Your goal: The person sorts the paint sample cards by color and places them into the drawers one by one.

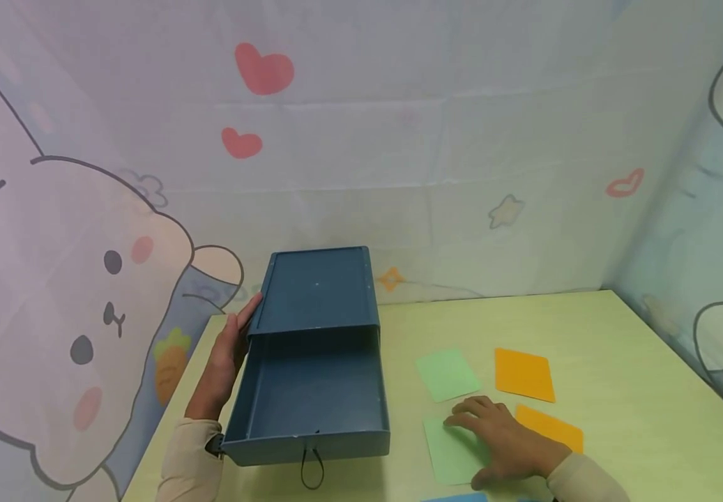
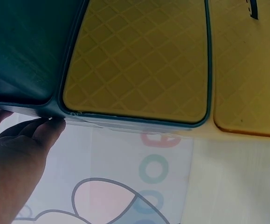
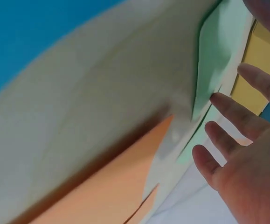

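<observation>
- The left hand (image 1: 226, 359) is laid along the left side of the blue box (image 1: 317, 289); its fingers are extended, and the outer wall is touched by fingertips.
- The right hand (image 1: 502, 439) is held with fingers parted and slightly bent over the lower green sheet (image 1: 445, 460); nothing is seen pinched, and whether the paper is touched cannot be told.
- The blue box is placed left of the sheets, with its drawer (image 1: 317, 390) slid out towards the person and a black loop (image 1: 313, 473) fixed at the front.
- The upper green sheet (image 1: 449, 375) is laid just beyond that hand, with two orange sheets (image 1: 524, 374) to the right.
- A blue sheet (image 1: 458, 498) is partly shown at the bottom edge of the head view.
</observation>
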A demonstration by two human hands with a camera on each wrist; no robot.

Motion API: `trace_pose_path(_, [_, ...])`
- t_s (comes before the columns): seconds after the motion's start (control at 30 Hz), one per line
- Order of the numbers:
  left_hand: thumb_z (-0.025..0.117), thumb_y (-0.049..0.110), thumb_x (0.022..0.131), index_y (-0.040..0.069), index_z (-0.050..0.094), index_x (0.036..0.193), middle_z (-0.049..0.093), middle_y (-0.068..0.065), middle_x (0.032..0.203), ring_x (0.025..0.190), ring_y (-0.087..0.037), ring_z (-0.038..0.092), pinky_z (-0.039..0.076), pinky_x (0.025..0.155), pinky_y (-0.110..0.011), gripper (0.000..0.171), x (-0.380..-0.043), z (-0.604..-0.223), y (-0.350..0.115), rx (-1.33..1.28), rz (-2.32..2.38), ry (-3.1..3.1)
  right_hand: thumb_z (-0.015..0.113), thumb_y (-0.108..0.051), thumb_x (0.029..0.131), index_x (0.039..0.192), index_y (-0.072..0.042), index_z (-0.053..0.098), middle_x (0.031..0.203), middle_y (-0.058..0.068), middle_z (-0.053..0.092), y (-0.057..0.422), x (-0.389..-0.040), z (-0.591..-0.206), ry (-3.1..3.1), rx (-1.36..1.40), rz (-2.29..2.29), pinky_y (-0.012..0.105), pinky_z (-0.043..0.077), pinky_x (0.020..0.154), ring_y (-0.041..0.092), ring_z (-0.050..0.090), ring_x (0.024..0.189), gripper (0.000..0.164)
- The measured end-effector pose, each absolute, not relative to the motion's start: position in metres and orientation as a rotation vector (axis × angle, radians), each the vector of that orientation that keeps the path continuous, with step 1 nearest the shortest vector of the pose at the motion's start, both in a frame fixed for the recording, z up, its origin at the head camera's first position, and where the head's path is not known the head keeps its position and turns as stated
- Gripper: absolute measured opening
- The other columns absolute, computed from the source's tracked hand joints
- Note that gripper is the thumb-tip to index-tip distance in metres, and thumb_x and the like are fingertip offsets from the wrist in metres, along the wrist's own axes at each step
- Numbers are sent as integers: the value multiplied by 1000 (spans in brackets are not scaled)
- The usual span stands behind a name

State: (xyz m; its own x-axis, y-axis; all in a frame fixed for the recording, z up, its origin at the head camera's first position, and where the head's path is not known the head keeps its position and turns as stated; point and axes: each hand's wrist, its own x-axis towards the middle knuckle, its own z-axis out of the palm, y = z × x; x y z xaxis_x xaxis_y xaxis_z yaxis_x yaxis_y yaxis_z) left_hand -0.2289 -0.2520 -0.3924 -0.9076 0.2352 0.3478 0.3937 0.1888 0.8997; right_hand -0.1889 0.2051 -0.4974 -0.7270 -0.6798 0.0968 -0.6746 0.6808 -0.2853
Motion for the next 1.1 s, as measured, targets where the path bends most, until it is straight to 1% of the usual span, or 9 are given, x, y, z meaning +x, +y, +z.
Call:
trace_pose_path(0.1, [2,43,109,14,17,163,12,-10,171,157,-39,8,7,122,-71,63,-229,-393,-252,-613,-1815,-2316,93,-40,61,135,-25,58,139,4,53,205,-189,-494,2827,-1112,-461,53,46,96,28,46,126,83])
trace_pose_path(0.33, [2,43,109,14,18,163,12,-10,171,157,-39,9,7,122,-72,63,-229,-392,-251,-607,-1795,-2322,93,-40,63,125,-26,64,134,1,54,204,-188,-490,2811,-1098,-441,51,48,95,24,47,121,70])
trace_pose_path(0.43, [2,43,109,15,18,163,12,-10,171,158,-38,9,7,122,-71,62,-228,-393,-251,-600,-1799,-2322,92,-40,64,123,-26,65,133,1,54,204,-187,-489,2815,-1127,-423,49,48,94,24,47,120,67])
trace_pose_path(0.67, [3,43,109,14,18,163,11,-10,171,158,-38,8,7,122,-71,62,-228,-391,-251,-607,-1803,-2316,92,-43,63,127,-24,65,135,5,53,204,-188,-485,2793,-1166,-347,49,49,94,24,49,118,72])
trace_pose_path(0.8, [3,44,109,14,18,163,11,-10,171,158,-39,7,6,122,-71,63,-228,-391,-252,-611,-1807,-2312,92,-43,62,126,-24,65,132,2,53,203,-188,-485,2797,-1162,-331,45,49,94,20,50,114,73])
trace_pose_path(0.97, [3,45,109,14,17,163,11,-11,171,158,-38,6,6,123,-70,63,-227,-391,-252,-611,-1820,-2315,92,-43,61,125,-24,65,124,-3,52,201,-186,-484,2812,-1159,-284,39,48,91,13,48,105,72])
trace_pose_path(1.1, [4,45,109,14,16,163,10,-11,171,158,-39,6,5,123,-70,63,-227,-391,-251,-610,-1820,-2316,90,-45,64,128,-24,63,123,0,52,202,-184,-483,2827,-1184,-196,36,49,88,13,48,100,73])
